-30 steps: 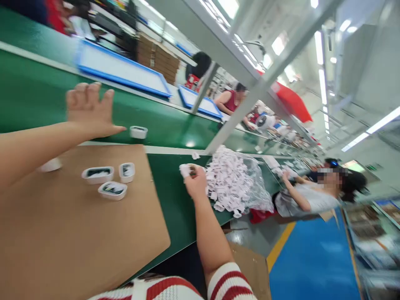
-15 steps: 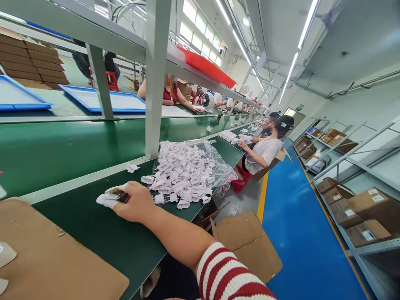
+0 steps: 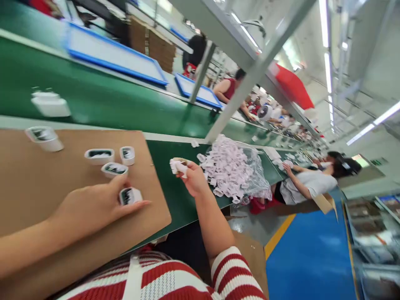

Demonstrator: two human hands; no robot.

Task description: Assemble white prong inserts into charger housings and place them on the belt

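Note:
My left hand point(image 3: 96, 200) rests over the brown cardboard sheet point(image 3: 71, 171), its thumb and fingers around a small white plastic housing point(image 3: 134, 196) with dark parts inside. Close to its fingertips are more open oval housings point(image 3: 115, 169). Over the dark green bench, my right hand point(image 3: 194, 178) is closed on white plastic plug parts point(image 3: 178, 167); how many it holds I cannot tell. Just beyond it is a heap of white plug parts point(image 3: 229, 164) on a clear plastic bag point(image 3: 258, 166). One loose plug part point(image 3: 194, 143) lies apart from the heap.
Behind the bench runs a green conveyor belt point(image 3: 125, 108) with a white housing point(image 3: 50, 104) on it. A grey metal post point(image 3: 237, 100) rises by the heap. Blue-rimmed trays point(image 3: 115, 56) stand across the belt. A co-worker point(image 3: 312, 183) sits further along on the right.
The view has swung left and tilted, bringing my left hand and the housings on the cardboard into sight. My right hand still holds white parts, now with prongs or edges facing left.

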